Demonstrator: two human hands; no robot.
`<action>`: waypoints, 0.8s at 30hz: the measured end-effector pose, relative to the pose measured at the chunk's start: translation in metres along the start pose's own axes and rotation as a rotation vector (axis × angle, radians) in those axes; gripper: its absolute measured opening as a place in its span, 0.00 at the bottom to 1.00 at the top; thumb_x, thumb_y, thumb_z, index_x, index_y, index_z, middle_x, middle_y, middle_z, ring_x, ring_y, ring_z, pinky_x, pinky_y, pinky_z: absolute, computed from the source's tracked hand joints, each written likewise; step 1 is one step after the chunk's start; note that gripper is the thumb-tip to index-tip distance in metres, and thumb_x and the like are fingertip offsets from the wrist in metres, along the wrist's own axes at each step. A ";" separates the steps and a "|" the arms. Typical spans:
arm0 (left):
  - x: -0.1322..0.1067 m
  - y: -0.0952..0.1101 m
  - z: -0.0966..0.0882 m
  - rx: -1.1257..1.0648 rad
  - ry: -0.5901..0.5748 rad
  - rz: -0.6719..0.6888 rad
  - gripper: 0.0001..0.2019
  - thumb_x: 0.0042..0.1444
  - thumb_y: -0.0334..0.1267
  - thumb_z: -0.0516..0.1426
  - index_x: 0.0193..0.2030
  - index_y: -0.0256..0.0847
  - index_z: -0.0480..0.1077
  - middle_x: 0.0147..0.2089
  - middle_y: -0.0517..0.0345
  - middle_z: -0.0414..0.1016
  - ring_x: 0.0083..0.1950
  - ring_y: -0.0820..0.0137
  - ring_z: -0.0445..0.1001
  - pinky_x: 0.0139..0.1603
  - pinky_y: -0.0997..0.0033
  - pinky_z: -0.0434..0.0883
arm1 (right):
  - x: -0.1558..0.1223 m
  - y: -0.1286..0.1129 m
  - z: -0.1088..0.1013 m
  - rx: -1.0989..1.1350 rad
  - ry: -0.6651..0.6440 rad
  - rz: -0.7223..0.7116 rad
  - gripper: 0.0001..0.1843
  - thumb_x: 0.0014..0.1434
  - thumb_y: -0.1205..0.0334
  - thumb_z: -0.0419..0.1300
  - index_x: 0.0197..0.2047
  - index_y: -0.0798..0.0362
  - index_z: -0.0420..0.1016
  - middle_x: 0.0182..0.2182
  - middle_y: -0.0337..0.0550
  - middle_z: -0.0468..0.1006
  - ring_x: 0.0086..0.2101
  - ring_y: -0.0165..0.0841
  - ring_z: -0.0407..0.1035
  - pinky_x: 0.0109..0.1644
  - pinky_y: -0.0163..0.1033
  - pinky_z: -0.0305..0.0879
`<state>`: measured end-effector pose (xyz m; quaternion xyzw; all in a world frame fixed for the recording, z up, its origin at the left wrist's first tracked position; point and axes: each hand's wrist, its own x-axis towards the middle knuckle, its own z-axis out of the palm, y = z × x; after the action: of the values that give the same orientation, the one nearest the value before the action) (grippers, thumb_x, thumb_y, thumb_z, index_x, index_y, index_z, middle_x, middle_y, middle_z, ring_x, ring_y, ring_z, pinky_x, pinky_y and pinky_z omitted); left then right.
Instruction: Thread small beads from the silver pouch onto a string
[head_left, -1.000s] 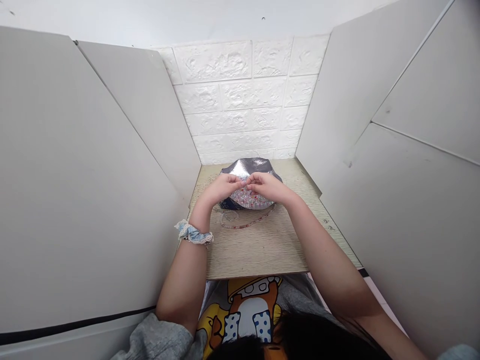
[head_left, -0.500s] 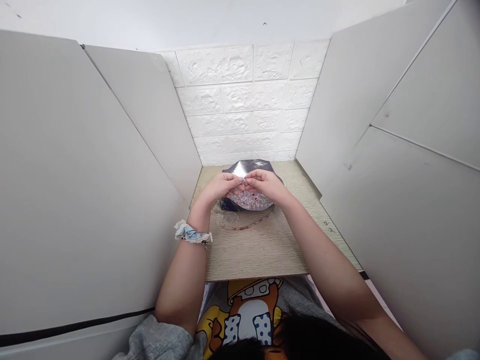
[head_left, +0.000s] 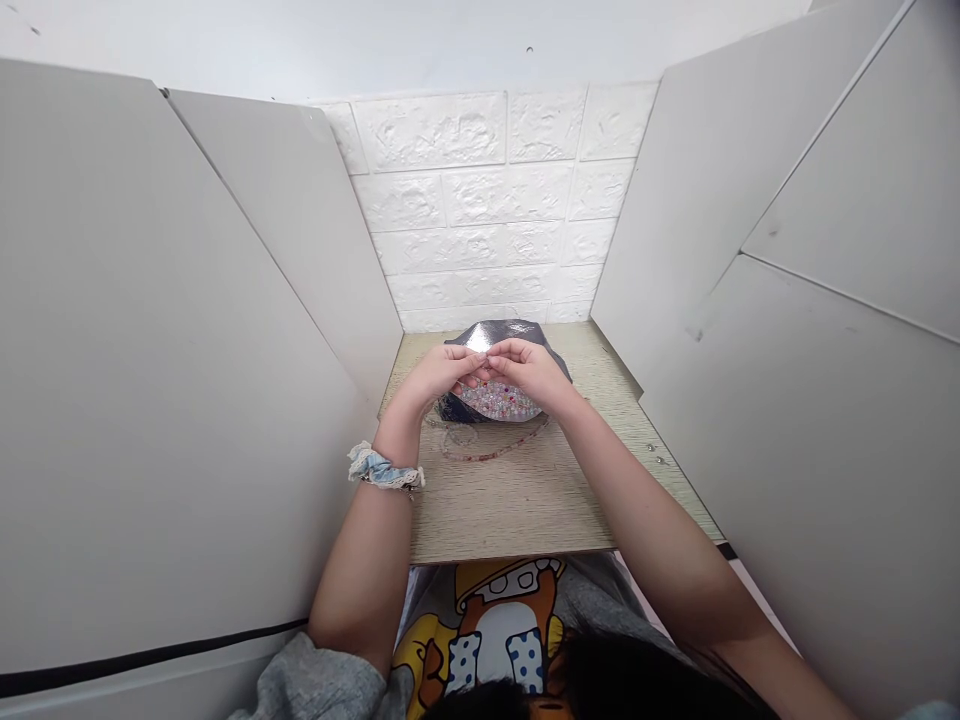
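Observation:
My left hand (head_left: 448,372) and my right hand (head_left: 527,370) meet fingertip to fingertip above an open bag of beads. Both pinch with thumb and forefinger; what is between the tips is too small to make out. Below them, many small pink, white and red beads (head_left: 501,402) fill the dark, shiny bag (head_left: 514,330). A strand of reddish and pale beads (head_left: 487,458) curves over the table in front of the bag, its ends running up under my hands. Beside its left part lies a loose coil of clear thread (head_left: 459,436).
The narrow wooden table (head_left: 517,510) ends at a white brick-patterned wall (head_left: 487,210). Grey panels (head_left: 247,330) rise close on both sides. Two small shiny bits (head_left: 655,453) are at the table's right edge. A blue scrunchie (head_left: 385,468) circles my left wrist.
My fingertips have drawn slightly closer together, and my right hand has shifted a little to the left. The bag and the bead strand stay in place.

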<state>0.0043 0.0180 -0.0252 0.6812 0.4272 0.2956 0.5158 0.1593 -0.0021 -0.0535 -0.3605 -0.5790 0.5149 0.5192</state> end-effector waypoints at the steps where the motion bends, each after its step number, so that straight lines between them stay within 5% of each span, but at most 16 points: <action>1: 0.000 0.000 0.000 0.004 0.002 -0.003 0.18 0.43 0.50 0.56 0.29 0.34 0.70 0.29 0.55 0.72 0.25 0.80 0.63 0.22 0.80 0.56 | 0.000 0.000 0.000 -0.013 0.000 -0.012 0.08 0.48 0.61 0.58 0.33 0.55 0.68 0.29 0.39 0.72 0.32 0.27 0.69 0.44 0.40 0.66; 13: -0.001 0.002 0.002 -0.029 -0.004 -0.001 0.15 0.44 0.46 0.56 0.28 0.33 0.71 0.30 0.52 0.73 0.24 0.81 0.64 0.21 0.80 0.56 | 0.001 0.001 0.003 0.001 0.042 -0.032 0.09 0.47 0.59 0.58 0.32 0.54 0.67 0.29 0.39 0.72 0.31 0.28 0.69 0.41 0.40 0.67; 24: -0.001 0.002 0.002 -0.058 0.015 -0.062 0.16 0.43 0.48 0.57 0.30 0.34 0.72 0.33 0.48 0.75 0.30 0.73 0.71 0.22 0.78 0.58 | -0.005 -0.008 0.005 -0.369 0.102 -0.084 0.09 0.48 0.59 0.55 0.32 0.54 0.71 0.28 0.40 0.73 0.29 0.28 0.65 0.35 0.36 0.62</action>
<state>0.0061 0.0160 -0.0236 0.6501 0.4431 0.2970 0.5412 0.1563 -0.0100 -0.0464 -0.4509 -0.6511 0.3591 0.4939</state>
